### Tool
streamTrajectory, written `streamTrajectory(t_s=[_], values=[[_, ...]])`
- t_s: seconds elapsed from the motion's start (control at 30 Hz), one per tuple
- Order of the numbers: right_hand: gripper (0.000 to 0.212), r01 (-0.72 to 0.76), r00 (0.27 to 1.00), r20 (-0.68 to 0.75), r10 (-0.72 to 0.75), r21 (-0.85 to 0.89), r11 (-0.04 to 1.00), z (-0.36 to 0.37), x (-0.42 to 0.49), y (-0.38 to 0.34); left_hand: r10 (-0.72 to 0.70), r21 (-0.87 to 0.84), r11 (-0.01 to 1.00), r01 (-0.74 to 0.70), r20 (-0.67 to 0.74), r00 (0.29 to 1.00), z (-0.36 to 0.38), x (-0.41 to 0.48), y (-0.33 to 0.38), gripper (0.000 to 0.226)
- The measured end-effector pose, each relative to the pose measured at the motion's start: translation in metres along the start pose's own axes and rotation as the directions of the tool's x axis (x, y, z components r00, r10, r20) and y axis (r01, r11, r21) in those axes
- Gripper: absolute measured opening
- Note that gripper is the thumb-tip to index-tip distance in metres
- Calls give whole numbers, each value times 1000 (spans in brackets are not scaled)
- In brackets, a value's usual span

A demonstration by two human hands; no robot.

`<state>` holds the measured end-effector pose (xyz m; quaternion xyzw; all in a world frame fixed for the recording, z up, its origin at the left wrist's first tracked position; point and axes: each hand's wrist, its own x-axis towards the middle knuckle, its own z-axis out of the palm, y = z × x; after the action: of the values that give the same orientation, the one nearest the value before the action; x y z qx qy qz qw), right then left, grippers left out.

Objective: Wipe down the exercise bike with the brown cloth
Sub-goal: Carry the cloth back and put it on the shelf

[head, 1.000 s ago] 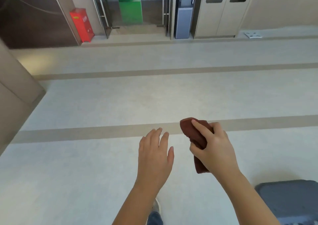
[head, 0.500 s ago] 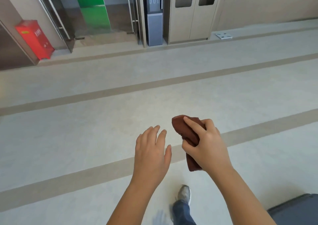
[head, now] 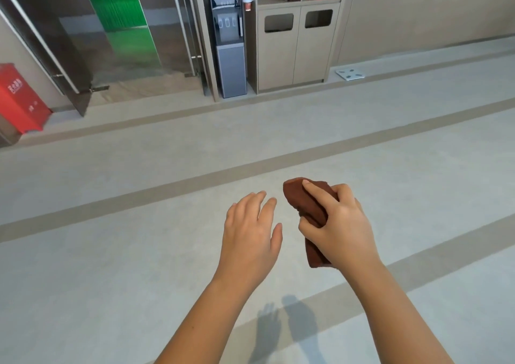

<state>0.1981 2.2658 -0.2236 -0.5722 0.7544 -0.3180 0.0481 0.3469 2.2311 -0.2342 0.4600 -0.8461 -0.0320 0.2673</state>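
Observation:
My right hand is closed around the brown cloth, a folded bundle that sticks out above my fingers and hangs a little below my palm. Just to its left, my left hand is held palm down with the fingers spread and nothing in it. Both hands hover in the air over a pale floor. No exercise bike appears in this view.
Pale floor with darker stripes stretches ahead. At the far wall stand a grey water dispenser, a beige two-slot bin cabinet, a glass door with a green panel and a red box. A white scale lies on the floor.
The view has swung left and tilted up, so the back wall sits nearer the centre; the grey object at bottom right and the shoe have left the frame. Both hands keep their pose.

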Motion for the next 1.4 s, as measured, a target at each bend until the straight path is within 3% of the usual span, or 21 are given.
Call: streamTrajectory(t_s=[0.17,0.63,1.03,1.4], values=[[60,57,996,78,-52,-55,997,57,103,-7,-74,-7,997,74,47,996,37,85,-64,42],[59,45,998,41,-46,22,999,226,454,-82,-150,-19,988,152,73,986,96,402,-310,46],[57,-71,996,-44,71,7,997,289,731,0,0,5,1000,-1,62,998,214,673,-362,40],[58,65,997,-34,-66,-14,998,317,996,29,-145,10,989,144,80,986,281,917,-408,48]])
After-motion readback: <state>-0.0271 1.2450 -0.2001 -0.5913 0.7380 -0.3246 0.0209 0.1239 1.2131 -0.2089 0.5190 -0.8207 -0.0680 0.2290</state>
